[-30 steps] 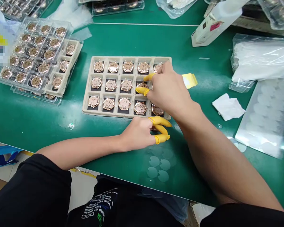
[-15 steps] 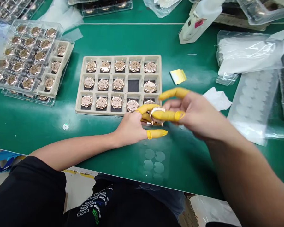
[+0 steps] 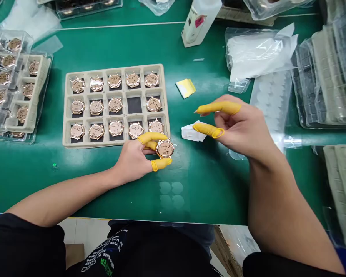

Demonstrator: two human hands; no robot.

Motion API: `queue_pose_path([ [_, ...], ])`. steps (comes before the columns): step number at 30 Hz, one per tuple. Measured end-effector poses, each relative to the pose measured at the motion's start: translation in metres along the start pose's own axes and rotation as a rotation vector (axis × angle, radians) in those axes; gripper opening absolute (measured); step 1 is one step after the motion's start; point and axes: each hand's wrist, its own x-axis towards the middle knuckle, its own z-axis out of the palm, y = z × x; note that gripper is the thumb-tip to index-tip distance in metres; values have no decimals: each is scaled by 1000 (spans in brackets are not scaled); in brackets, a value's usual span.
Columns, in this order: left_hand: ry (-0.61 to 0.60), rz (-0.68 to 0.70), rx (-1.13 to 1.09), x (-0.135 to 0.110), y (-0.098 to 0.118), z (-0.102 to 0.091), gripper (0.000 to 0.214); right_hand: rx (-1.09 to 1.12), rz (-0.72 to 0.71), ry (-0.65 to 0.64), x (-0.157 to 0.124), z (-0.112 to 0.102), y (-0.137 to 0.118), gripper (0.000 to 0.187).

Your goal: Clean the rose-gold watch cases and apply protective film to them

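Observation:
My left hand (image 3: 144, 156), with yellow finger cots, pinches a rose-gold watch head (image 3: 165, 148) by its edges, its marked back facing up. It is held just off the front right corner of a beige tray (image 3: 115, 147). In that tray lie several similar watch heads (image 3: 114, 80), backs up; one compartment (image 3: 134, 104) shows only its dark pad. To the right, my right hand (image 3: 233, 123) has its cot-covered thumb and index finger apart with nothing between them. Its thumb tip overlaps a crumpled white wipe (image 3: 190, 132) in view; whether they touch I cannot tell.
Stacked trays of watch heads (image 3: 22, 114) stand at the left. A yellow-and-white packet (image 3: 186, 88) lies behind my right hand, and a white bottle (image 3: 200, 23) stands farther back. Bagged white sheets (image 3: 256, 54) and stacked trays (image 3: 331, 77) occupy the right.
My right hand has let go of the watch head and moved right, away from it. The watch head stays in my left hand, its back now plainly visible. The view has shifted right.

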Motion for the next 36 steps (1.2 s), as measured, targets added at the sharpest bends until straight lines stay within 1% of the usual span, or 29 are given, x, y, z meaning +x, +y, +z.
queue_pose_path([
  [1, 3, -7, 2, 0, 0, 0, 58, -58, -51, -1, 1, -4, 8, 28],
  [3, 1, -11, -1, 0, 1, 0, 58, -137, -105, -58, 2, -7, 18, 17],
  [4, -2, -9, -6, 0, 1, 0, 58, -170, -121, -80, 3, -6, 21, 13],
  [6, -9, -2, -15, 0, 0, 0, 57, -223, -141, -81, 3, -2, 20, 11],
  [9, 3, 2, -25, 1, -1, 1, 58, -175, -187, -71, 1, 5, 6, 14],
  [12, 7, 12, -48, 0, -2, 2, 58, -78, -290, -107, -7, 19, -15, 13],
  [14, -2, 20, -66, 0, -3, 2, 56, -113, -377, -93, -12, 31, -26, 11],
  [16, -7, 21, -78, 1, -3, 3, 56, -211, -439, -50, -17, 38, -32, 9],
  [18, -7, 16, -81, 1, -4, 3, 57, -279, -458, -42, -20, 39, -32, 5],
  [21, -9, 19, -71, 1, -4, 2, 60, -251, -481, -108, -20, 37, -30, 7],
  [23, -21, 26, -47, 1, -4, 2, 57, -258, -504, -124, -20, 37, -30, 8],
  [26, -28, 22, -31, 1, -3, 2, 54, -400, -481, -85, -20, 38, -31, 9],
  [28, -12, 16, -46, 1, -2, 2, 57, -462, -473, -78, -21, 38, -32, 10],
  [31, -23, 27, -44, 1, -2, 2, 56, -434, -545, -141, -22, 37, -33, 12],
  [32, -33, 29, -40, 1, -2, 2, 55, -433, -559, -135, -22, 37, -34, 11],
  [35, -26, 16, -66, 2, -2, 2, 56, -481, -517, -29, -21, 36, -33, 7],
  [36, -12, 10, -82, 2, -3, 2, 57, -480, -509, -35, -21, 35, -32, 7],
])
